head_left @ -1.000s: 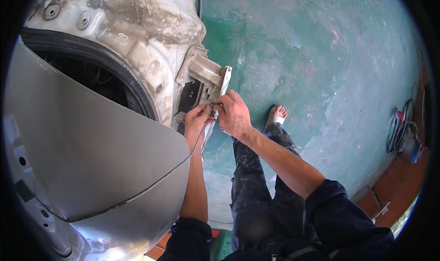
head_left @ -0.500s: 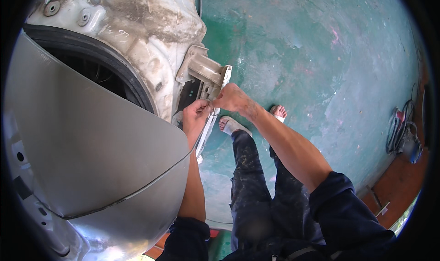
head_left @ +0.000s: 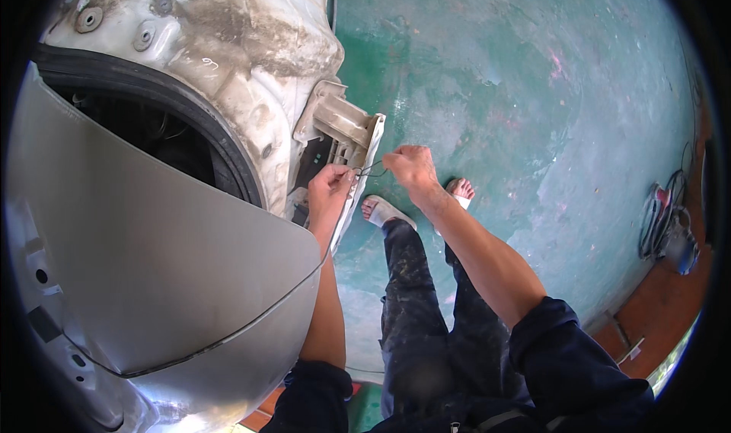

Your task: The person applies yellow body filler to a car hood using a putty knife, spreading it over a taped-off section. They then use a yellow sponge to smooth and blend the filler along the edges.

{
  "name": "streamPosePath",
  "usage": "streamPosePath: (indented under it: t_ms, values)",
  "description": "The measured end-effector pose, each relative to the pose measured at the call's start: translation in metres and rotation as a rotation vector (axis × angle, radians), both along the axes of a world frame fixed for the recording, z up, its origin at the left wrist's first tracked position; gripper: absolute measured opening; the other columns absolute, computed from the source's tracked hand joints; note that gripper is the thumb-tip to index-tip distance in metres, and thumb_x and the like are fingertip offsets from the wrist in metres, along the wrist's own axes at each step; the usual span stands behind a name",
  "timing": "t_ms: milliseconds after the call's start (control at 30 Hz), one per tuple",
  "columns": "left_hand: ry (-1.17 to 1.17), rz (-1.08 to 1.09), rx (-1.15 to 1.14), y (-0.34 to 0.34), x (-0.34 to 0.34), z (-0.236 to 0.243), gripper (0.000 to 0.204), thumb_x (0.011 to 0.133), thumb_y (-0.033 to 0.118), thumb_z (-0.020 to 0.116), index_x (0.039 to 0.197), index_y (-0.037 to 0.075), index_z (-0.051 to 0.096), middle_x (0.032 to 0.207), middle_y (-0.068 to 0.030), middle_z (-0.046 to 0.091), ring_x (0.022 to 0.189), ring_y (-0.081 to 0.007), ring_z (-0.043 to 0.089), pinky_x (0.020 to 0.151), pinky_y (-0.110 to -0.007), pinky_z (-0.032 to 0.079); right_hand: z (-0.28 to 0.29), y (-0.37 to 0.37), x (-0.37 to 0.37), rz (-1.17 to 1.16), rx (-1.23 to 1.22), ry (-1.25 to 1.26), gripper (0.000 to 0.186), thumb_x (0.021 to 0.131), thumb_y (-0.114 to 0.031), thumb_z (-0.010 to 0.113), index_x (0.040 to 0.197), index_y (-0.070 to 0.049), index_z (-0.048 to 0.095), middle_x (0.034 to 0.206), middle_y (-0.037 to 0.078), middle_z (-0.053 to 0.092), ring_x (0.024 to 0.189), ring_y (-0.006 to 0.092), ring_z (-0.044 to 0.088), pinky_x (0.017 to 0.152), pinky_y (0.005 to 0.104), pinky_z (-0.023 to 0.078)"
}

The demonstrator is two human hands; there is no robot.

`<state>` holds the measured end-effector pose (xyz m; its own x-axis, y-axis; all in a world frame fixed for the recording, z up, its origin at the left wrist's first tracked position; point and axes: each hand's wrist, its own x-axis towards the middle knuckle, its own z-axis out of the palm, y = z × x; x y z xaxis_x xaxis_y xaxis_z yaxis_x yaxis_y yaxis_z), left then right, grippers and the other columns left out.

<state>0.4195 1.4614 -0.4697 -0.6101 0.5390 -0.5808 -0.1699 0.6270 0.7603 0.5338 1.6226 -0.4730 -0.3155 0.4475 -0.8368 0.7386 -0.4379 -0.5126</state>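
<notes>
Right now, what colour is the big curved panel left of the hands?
The curved panel is grey; head view.

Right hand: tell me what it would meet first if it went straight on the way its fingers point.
Past the dark wire at its fingertips, the right hand would probably meet the bracket's white edge; depth is unclear.
</notes>
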Motion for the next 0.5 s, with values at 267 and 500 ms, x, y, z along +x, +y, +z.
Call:
streamPosePath:
  t_ms: [267,500]
  values:
    - [0.255,-0.102,-0.036,-0.004,0.007,-0.006,0.012,0.096,0.008,0.069,0.107,0.003,0.069,0.095,-0.0031,0.069,0.079,-0.0084,0.063,0.062,-0.024,0.052,0.008,-0.021,0.068,0.065,-0.047,0.159,0.025,0.079,-0.020,0.069,0.088,0.003,0.075,0.077,0.012,0.072,0.074,0.0177,0.067,0.071,0.0337,0.053]
    - [0.567,-0.133,0.011,-0.012,0.029,0.020,0.043,0.079,-0.005,0.077,0.119,0.006,0.066,0.119,-0.0149,0.057,0.087,-0.0264,0.065,0.070,-0.034,0.056,0.025,-0.018,0.087,0.104,-0.061,0.207,0.026,0.080,-0.020,0.069,0.089,0.004,0.074,0.074,0.010,0.070,0.071,0.0157,0.065,0.069,0.0322,0.052]
